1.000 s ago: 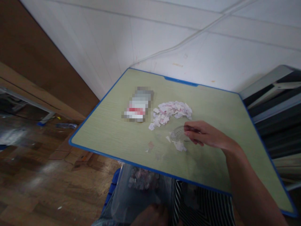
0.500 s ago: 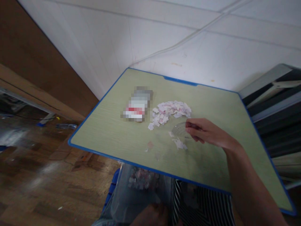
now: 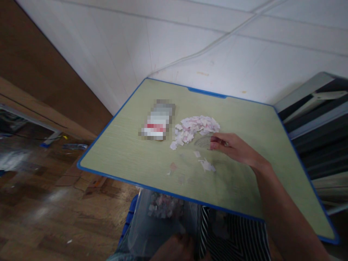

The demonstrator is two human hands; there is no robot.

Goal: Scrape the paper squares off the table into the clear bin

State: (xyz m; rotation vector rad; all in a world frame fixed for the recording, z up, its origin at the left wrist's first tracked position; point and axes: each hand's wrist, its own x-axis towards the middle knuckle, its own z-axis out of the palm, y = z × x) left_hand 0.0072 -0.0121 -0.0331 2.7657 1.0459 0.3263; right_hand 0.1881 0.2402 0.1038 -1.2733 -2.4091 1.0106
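Two bare hands are showing at a pale green, blue-edged table (image 3: 119,148). The right hand (image 3: 227,145) is reaching over from the right, its fingers closing on the right end of a clear rounded plate (image 3: 201,143) with fine markings. The plate is standing out to the left of the fingers, just on the near side of a curved heap of white and pinkish paper scraps (image 3: 199,125). A few loose scraps (image 3: 207,165) are lying nearer the person. A blurred-out oblong object (image 3: 157,121) is lying left of the heap. Below the table's near edge, a clear tub (image 3: 152,233) is holding more scraps (image 3: 165,206). The left hand (image 3: 179,244) is curling at the tub's near end; whether it is gripping anything, I cannot tell.
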